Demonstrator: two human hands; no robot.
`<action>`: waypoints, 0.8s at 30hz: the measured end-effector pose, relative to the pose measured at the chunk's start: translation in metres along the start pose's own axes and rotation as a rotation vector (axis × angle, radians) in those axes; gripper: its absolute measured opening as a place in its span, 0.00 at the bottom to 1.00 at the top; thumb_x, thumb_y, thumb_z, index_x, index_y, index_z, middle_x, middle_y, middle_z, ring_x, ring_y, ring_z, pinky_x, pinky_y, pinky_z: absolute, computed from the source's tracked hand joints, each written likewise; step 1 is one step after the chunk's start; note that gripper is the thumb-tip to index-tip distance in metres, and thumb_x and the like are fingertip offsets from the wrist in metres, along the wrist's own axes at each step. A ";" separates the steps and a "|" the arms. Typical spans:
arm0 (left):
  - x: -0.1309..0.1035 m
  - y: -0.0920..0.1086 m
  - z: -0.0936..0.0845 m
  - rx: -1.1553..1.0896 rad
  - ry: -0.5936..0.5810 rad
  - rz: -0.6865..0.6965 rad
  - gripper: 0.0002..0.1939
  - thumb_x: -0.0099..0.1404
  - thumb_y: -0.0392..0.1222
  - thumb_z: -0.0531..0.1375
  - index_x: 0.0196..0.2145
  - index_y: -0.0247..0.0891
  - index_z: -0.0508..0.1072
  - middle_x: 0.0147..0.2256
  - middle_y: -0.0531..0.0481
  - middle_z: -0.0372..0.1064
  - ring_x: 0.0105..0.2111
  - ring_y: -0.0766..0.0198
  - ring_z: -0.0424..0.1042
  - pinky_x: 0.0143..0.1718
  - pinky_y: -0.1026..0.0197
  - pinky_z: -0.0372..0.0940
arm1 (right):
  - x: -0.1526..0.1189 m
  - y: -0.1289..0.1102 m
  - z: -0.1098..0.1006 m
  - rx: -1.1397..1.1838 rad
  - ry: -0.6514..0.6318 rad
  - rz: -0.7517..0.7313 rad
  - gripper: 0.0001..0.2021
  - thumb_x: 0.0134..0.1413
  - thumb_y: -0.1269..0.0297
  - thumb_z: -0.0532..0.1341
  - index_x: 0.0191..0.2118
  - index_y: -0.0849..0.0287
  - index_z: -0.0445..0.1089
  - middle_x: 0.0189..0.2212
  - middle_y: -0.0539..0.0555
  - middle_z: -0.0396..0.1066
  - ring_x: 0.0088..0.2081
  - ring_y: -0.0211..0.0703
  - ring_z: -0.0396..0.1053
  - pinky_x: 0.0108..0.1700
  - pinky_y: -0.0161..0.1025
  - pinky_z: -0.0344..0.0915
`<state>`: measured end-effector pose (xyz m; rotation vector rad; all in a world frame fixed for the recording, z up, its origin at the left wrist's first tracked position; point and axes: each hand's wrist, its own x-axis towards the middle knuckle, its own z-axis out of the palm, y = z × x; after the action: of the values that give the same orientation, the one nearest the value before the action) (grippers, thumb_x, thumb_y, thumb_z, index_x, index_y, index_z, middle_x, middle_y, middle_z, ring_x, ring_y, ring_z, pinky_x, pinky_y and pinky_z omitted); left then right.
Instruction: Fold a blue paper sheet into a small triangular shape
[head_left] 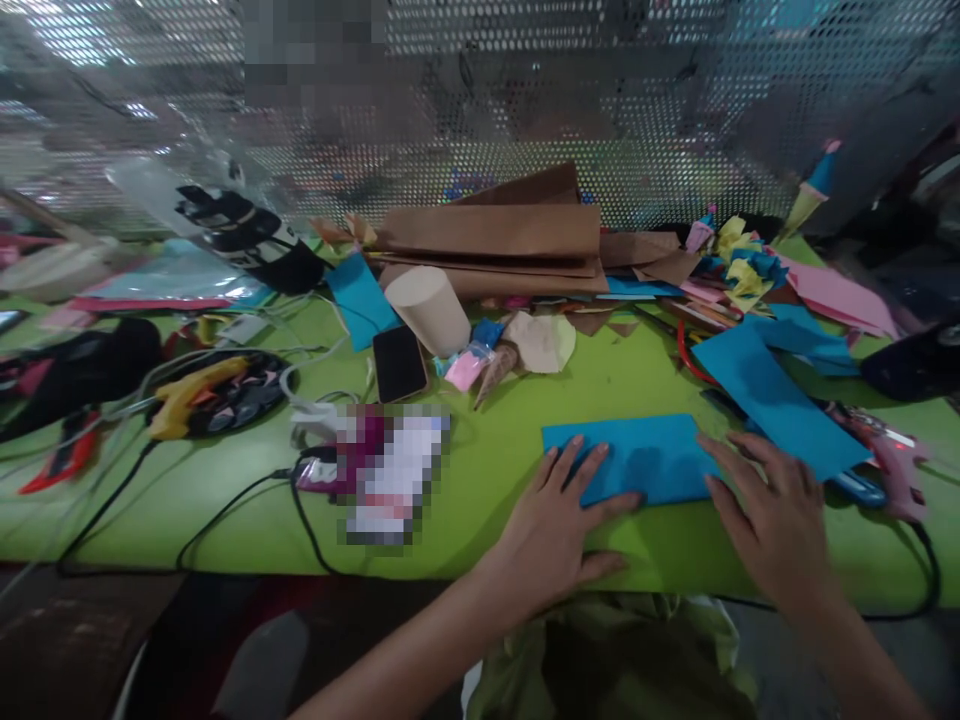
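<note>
1. And here's the blue paper (645, 450), lying flat on the green table (487, 545), four o'clock in the view
2. Left hand (551, 525) at the paper's eight o'clock, palm down, fingers spread apart over its left part
3. Right hand (776, 515) at four, fingers loosely apart, fingertips at the right edge
4. Up at two, a blue strip (787, 400); out at three, a pink glue gun (900, 470)
5. Over at ten, a dark-screened smartphone (400, 364) just beside a cream cylinder (431, 308); brown paper (487, 235) at eleven
</note>
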<state>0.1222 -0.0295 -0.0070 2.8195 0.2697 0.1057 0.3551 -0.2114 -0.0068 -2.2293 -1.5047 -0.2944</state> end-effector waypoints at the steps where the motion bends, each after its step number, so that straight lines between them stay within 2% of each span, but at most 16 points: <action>1: 0.000 0.000 0.001 -0.005 0.007 0.003 0.36 0.70 0.71 0.55 0.71 0.66 0.55 0.77 0.48 0.35 0.74 0.35 0.39 0.69 0.28 0.49 | -0.004 -0.010 -0.004 -0.019 0.005 -0.035 0.22 0.73 0.60 0.54 0.69 0.46 0.63 0.63 0.60 0.65 0.61 0.62 0.65 0.60 0.60 0.60; 3: 0.000 -0.001 0.002 -0.009 0.013 0.009 0.37 0.69 0.71 0.56 0.71 0.63 0.57 0.77 0.47 0.34 0.74 0.34 0.39 0.69 0.29 0.48 | -0.013 -0.034 -0.009 0.025 -0.104 -0.188 0.26 0.73 0.62 0.53 0.73 0.47 0.55 0.68 0.56 0.63 0.65 0.58 0.62 0.63 0.58 0.57; 5: 0.001 -0.001 0.002 -0.001 0.015 0.012 0.37 0.69 0.70 0.57 0.71 0.58 0.60 0.77 0.46 0.34 0.75 0.35 0.38 0.70 0.30 0.46 | -0.022 -0.059 -0.007 0.062 -0.237 -0.349 0.30 0.73 0.60 0.53 0.76 0.52 0.48 0.72 0.53 0.57 0.70 0.53 0.54 0.68 0.55 0.52; 7: 0.002 -0.001 0.002 0.008 0.008 0.013 0.37 0.70 0.69 0.57 0.70 0.53 0.62 0.77 0.44 0.35 0.75 0.36 0.37 0.71 0.32 0.45 | -0.030 -0.075 0.001 0.027 -0.320 -0.406 0.34 0.72 0.57 0.55 0.77 0.56 0.44 0.75 0.52 0.50 0.74 0.52 0.46 0.71 0.54 0.46; 9: 0.002 0.000 0.002 0.006 -0.007 0.013 0.37 0.70 0.70 0.55 0.70 0.53 0.63 0.76 0.44 0.36 0.75 0.35 0.38 0.71 0.31 0.44 | -0.037 -0.079 0.011 -0.025 -0.315 -0.395 0.36 0.71 0.55 0.56 0.77 0.57 0.43 0.76 0.51 0.46 0.75 0.50 0.44 0.72 0.54 0.43; 12: 0.001 -0.001 0.002 0.003 -0.014 0.011 0.37 0.70 0.73 0.52 0.71 0.58 0.60 0.76 0.44 0.35 0.75 0.34 0.39 0.70 0.29 0.45 | -0.045 -0.067 0.018 -0.089 -0.292 -0.319 0.36 0.72 0.56 0.55 0.77 0.58 0.41 0.76 0.53 0.47 0.74 0.49 0.47 0.72 0.55 0.41; 16: 0.001 -0.002 0.001 0.025 -0.005 0.018 0.37 0.70 0.72 0.52 0.72 0.64 0.54 0.76 0.45 0.35 0.75 0.34 0.38 0.69 0.29 0.49 | -0.055 -0.041 0.012 -0.131 -0.263 -0.247 0.34 0.73 0.57 0.53 0.77 0.53 0.41 0.74 0.52 0.52 0.72 0.49 0.54 0.71 0.57 0.40; 20: 0.000 -0.003 -0.002 0.070 -0.049 0.024 0.39 0.70 0.71 0.55 0.73 0.63 0.52 0.76 0.44 0.36 0.75 0.35 0.40 0.69 0.30 0.50 | -0.063 -0.022 0.003 -0.150 -0.250 -0.159 0.33 0.74 0.56 0.51 0.77 0.47 0.40 0.73 0.52 0.55 0.70 0.52 0.59 0.71 0.62 0.43; 24: -0.013 -0.007 -0.009 0.107 -0.056 0.007 0.39 0.71 0.71 0.53 0.74 0.60 0.52 0.76 0.45 0.40 0.74 0.38 0.44 0.69 0.30 0.50 | -0.068 -0.014 -0.001 -0.161 -0.247 -0.099 0.32 0.74 0.54 0.49 0.77 0.47 0.39 0.72 0.54 0.57 0.70 0.56 0.60 0.69 0.65 0.49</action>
<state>0.1072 -0.0232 -0.0014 2.9239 0.2602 0.0138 0.3160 -0.2636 -0.0304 -2.3918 -1.7809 -0.1801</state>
